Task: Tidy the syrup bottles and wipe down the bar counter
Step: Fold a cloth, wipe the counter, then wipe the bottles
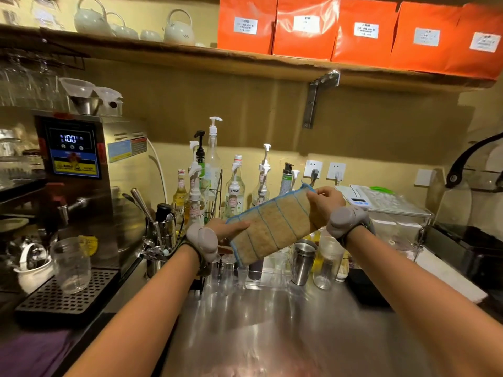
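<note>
Above the steel table, both hands hold a tan cloth with blue edging and blue stripes, stretched out between them and clear of the surface. Left hand grips the lower left end, fingers closed over the edge. Right hand pinches the upper right corner, so the cloth tilts up to the right. Each wrist carries a grey device.

Syrup bottles stand upright in a cluster at the back of the table against the wall, behind the cloth; most have white pump tops, one a black pump. A wire rack stands among them. In front of the bottles, partly hidden by the cloth, are clear cups and a steel cup.

Left of the bottles: a utensil holder, then a hot-water machine whose display reads 100, with a glass jar on its drip tray. A shelf above carries teapots and orange boxes. Two wall sockets sit right of the bottles.
</note>
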